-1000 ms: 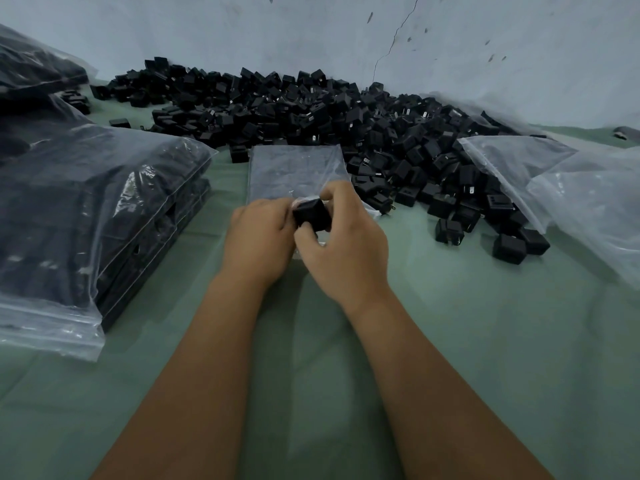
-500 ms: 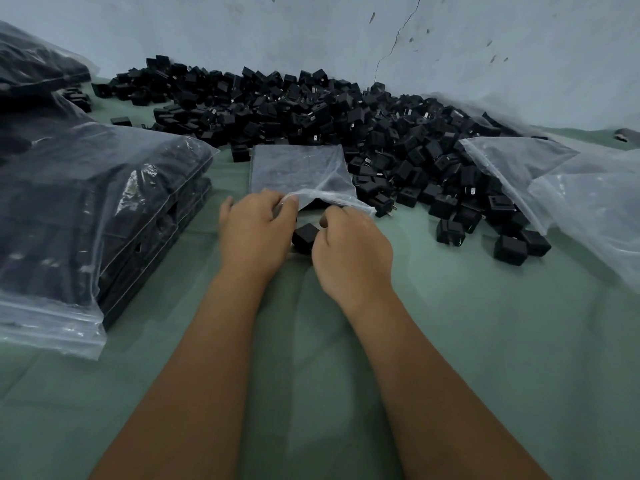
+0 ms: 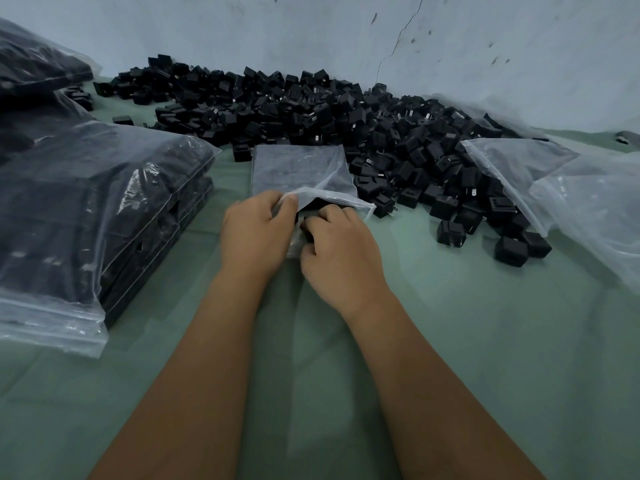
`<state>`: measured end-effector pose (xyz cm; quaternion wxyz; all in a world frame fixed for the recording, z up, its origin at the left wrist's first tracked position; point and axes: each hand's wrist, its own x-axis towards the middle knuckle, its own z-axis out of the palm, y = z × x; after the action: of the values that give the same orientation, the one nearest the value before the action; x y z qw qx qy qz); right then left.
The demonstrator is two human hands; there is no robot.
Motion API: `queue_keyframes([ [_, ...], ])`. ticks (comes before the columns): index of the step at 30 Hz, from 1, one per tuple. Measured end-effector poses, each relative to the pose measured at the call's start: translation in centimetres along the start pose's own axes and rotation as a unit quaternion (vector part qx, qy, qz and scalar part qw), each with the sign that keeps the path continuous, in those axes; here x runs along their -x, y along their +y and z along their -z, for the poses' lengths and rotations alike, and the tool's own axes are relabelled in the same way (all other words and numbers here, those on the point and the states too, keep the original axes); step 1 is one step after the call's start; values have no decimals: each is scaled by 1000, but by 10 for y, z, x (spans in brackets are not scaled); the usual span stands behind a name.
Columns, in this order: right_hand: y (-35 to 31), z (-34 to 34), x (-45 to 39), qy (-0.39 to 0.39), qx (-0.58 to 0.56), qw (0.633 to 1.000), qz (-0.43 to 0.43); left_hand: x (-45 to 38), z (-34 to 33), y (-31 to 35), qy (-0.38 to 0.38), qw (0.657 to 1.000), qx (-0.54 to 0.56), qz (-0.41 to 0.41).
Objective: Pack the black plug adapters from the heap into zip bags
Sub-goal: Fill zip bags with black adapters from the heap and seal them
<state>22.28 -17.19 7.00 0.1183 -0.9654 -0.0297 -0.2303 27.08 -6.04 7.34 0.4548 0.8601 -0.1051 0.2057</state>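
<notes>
**Inspector:** State the position at the bag.

**Assistant:** A small clear plastic zip bag [image 3: 298,168], already dark with packed adapters, lies flat on the green table cloth [image 3: 485,341] just in front of the heap of black square plug adapters [image 3: 346,112]. The left hand [image 3: 254,233] pinches the upper lip of the bag mouth between thumb and fingers and lifts it. The right hand [image 3: 341,252] has its fingers curled at the opening, apparently round one black adapter [image 3: 308,225]; only a dark sliver shows between the two hands, so the grip itself is partly hidden.

**Inspector:** Which step do you judge this to be?

**Assistant:** Insertion of a further adapter through the mouth, in my judgement. The bag looks nearly full.

**Inspector:** What does doing it well require?

**Assistant:** Hold the lip high and taut so the mouth stays wide. Slide the adapter in flat along the cloth, beside those already inside, prongs turned away from the film, which I expect would snag or puncture. Leave the zip strip clear of contents, or it may not seal.

**Inspector:** Surroundings?

**Assistant:** A large filled clear bag of black adapters [image 3: 86,209] sits at the left, well apart. Loose empty clear bags [image 3: 571,188] lie at the right, touching the heap's edge.
</notes>
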Motion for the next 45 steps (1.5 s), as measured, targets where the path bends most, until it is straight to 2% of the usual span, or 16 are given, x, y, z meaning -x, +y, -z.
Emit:
queue_keyframes([
  [3,0,0,1,-30,15,999,-2,0,-1,0,0,1000,0,4],
  [9,-5,1,2,0,-25,999,-34,0,-2,0,-3,1000,-3,3],
  [15,-2,-1,0,-74,-54,996,-6,0,-3,0,-1,1000,-1,4],
  [18,-2,-2,1,-57,-80,995,-18,0,-3,-1,-1,1000,1,4],
  [23,0,-6,1,-43,-59,996,-47,0,-3,0,1,1000,2,8],
  [30,2,-7,-1,-76,-38,996,-5,1,-3,1,2,1000,26,-6],
  [37,2,-6,-1,-74,-61,995,9,2,-1,2,8,999,16,-32],
  [39,2,-7,-1,-72,-68,995,15,3,0,5,10,998,-14,-61],
  [42,3,-8,-1,-67,-81,994,18,7,-3,12,-39,991,-55,-112],
  [45,2,-10,0,-62,-85,994,13,7,-7,10,-127,987,-60,-80],
])
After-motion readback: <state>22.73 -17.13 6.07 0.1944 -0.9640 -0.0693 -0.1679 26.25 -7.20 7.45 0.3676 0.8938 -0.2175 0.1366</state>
